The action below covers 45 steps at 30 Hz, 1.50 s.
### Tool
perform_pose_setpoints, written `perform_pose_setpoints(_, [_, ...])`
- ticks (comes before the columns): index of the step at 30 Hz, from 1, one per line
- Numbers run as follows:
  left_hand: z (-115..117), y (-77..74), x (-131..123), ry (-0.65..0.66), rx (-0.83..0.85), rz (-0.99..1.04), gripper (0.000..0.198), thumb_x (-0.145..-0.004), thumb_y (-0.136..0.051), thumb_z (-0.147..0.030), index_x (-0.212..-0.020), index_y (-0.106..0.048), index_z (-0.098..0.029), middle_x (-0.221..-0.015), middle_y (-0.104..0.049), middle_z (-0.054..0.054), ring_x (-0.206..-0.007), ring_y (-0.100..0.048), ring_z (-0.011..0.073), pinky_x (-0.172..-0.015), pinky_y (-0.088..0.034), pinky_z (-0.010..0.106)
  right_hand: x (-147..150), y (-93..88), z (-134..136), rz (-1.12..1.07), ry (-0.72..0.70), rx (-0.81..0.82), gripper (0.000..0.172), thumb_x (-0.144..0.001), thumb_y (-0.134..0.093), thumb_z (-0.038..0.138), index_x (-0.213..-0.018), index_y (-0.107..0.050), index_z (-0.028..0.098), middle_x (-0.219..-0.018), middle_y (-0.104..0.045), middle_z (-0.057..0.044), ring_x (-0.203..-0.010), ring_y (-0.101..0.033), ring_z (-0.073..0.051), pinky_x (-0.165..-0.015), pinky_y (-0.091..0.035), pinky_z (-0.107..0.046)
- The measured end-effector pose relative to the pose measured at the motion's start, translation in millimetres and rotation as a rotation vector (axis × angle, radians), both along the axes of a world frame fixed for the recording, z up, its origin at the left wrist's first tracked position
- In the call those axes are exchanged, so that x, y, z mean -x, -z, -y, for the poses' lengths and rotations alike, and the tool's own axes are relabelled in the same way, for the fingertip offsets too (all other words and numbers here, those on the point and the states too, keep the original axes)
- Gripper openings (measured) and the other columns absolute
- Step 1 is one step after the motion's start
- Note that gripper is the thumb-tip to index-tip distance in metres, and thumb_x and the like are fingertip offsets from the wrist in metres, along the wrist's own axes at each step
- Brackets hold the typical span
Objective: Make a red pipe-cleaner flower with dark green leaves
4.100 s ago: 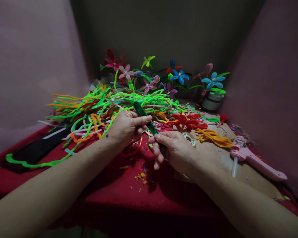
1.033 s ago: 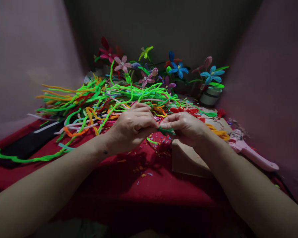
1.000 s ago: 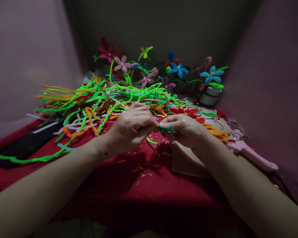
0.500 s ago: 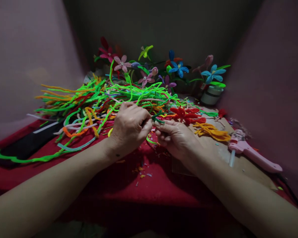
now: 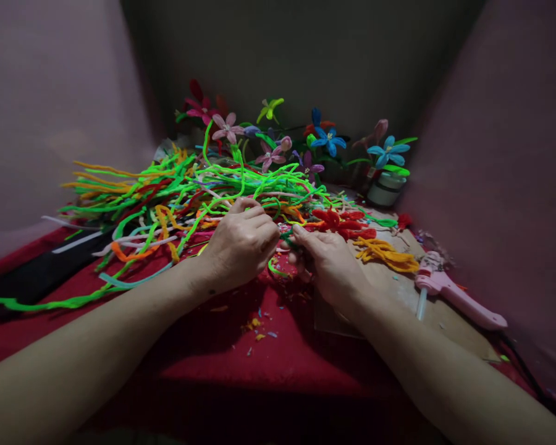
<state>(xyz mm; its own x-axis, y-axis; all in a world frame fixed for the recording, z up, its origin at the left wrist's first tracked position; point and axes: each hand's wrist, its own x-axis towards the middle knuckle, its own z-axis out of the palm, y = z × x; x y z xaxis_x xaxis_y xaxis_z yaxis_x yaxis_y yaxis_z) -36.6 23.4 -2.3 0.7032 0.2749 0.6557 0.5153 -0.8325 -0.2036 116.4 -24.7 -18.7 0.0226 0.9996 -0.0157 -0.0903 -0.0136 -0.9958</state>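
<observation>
Pinching a dark-green fuzzy chenille piece (image 5: 286, 236) above the red-clothed table (image 5: 241, 368), the right hand (image 5: 330, 258) is steadying it; the left hand (image 5: 244, 242) is hovering curled alongside, hold hidden. Keeping both close is probably aiding control.

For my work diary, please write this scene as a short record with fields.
Left hand: fingers curled beside dark green piece; grip hidden
Right hand: pinching dark green piece
Table cover: red cloth, scattered scraps
Middle: pile of fuzzy sticks, many bright green
Right side: pink glue gun, orange strands, cardboard
Back: colourful flowers, jar
</observation>
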Motion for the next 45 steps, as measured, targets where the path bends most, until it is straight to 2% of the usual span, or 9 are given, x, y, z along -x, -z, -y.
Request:
perform_pose_setpoints(7, [-2.6,-3.8,5.4,0.032,0.137,-0.012,0.020,-0.082,-0.047,-0.019,-0.068,-0.061,-0.016,-0.063,-0.062,0.003,-0.067,-0.057,0.0153,-0.086,-0.040,0.038,-9.5,-4.7,2.4,1.020,0.310,-0.896,0.021,-0.080,-0.058,0.028,-0.095,-0.065,0.015,-0.090,-0.063,-0.010,-0.087,-0.054,-0.022,-0.076,-0.042,-0.035])
perform_pose_setpoints(12, [-2.8,-4.4,5.7,0.106,0.278,-0.017,0.021,-0.082,-0.047,-0.019,-0.067,-0.061,-0.015,-0.062,-0.061,0.002,-0.063,-0.055,0.0133,-0.084,-0.040,0.035,-6.9,-1.4,-1.1,1.476,0.114,-0.961,0.017,-0.085,-0.051,0.021,-0.085,-0.067,0.013,-0.077,-0.066,-0.010,-0.079,-0.052,-0.024,-0.073,-0.038,-0.038])
perform_pose_setpoints(15, [-2.5,-5.5,6.4,0.137,0.281,-0.038,0.023,-0.083,-0.046,-0.017,-0.065,-0.061,-0.016,-0.060,-0.060,0.001,-0.062,-0.054,0.0120,-0.085,-0.040,0.034,-6.2,-2.6,-0.7,1.344,0.058,-0.829,0.023,-0.085,-0.048,0.016,-0.071,-0.067,0.013,-0.067,-0.063,-0.008,-0.070,-0.051,-0.020,-0.069,-0.037,-0.035])
perform_pose_setpoints(22, [-5.2,-5.0,8.7,0.244,0.078,-0.107,0.028,-0.086,-0.039,-0.011,-0.071,-0.062,-0.019,-0.066,-0.065,-0.001,-0.072,-0.058,0.0117,-0.098,-0.032,0.036,-12.3,-13.2,-4.7,0.332,-0.288,-0.049,0.018,-0.070,-0.063,0.026,-0.058,-0.062,0.013,-0.053,-0.058,-0.001,-0.050,-0.047,-0.010,-0.053,-0.036,-0.025])
perform_pose_setpoints(26, [-1.4,-10.9,11.7,0.199,0.009,0.021,0.016,-0.085,-0.049,-0.019,-0.083,-0.064,-0.022,-0.086,-0.069,0.001,-0.093,-0.058,0.0157,-0.102,-0.028,0.040,-8.1,-11.5,-2.6,0.286,-0.119,-0.162,0.016,-0.069,-0.061,0.025,-0.059,-0.065,0.013,-0.054,-0.061,-0.001,-0.052,-0.051,-0.011,-0.055,-0.038,-0.025])
perform_pose_setpoints(29, [8.9,-19.3,12.5,0.008,0.009,0.390,0.014,-0.078,-0.062,-0.030,-0.087,-0.065,-0.021,-0.096,-0.066,0.006,-0.099,-0.053,0.0221,-0.091,-0.036,0.039,-6.3,-8.3,-1.3,0.263,0.087,-0.289,0.016,-0.072,-0.060,0.026,-0.062,-0.066,0.014,-0.056,-0.062,-0.002,-0.055,-0.053,-0.012,-0.057,-0.041,-0.025])
perform_pose_setpoints(32, [16.6,-22.6,8.1,-0.091,0.476,0.613,0.019,-0.077,-0.061,-0.034,-0.073,-0.065,-0.017,-0.071,-0.062,0.003,-0.069,-0.054,0.0160,-0.066,-0.042,0.030,-5.8,-5.2,0.1,0.225,0.179,-0.361,0.016,-0.074,-0.060,0.028,-0.069,-0.067,0.014,-0.061,-0.064,-0.002,-0.058,-0.055,-0.012,-0.058,-0.042,-0.025])
perform_pose_setpoints(36, [13.6,-11.7,-3.1,0.057,1.356,0.679,0.026,-0.073,-0.064,-0.039,-0.067,-0.065,-0.013,-0.053,-0.051,-0.002,-0.047,-0.040,0.0077,-0.046,-0.031,0.022,-0.9,-2.1,5.3,0.301,0.171,-0.413,0.015,-0.076,-0.058,0.026,-0.072,-0.068,0.015,-0.066,-0.064,-0.002,-0.062,-0.055,-0.012,-0.060,-0.042,-0.025])
perform_pose_setpoints(45, [11.2,-4.8,-10.3,0.213,1.629,0.906,0.009,-0.058,-0.074,-0.019,-0.061,-0.068,-0.012,-0.060,-0.064,0.001,-0.056,-0.054,0.0103,-0.056,-0.042,0.022,3.3,-7.4,6.5,0.070,-0.090,-0.116,0.018,-0.071,-0.061,0.028,-0.060,-0.064,0.014,-0.055,-0.060,0.000,-0.050,-0.049,-0.009,-0.050,-0.039,-0.022])
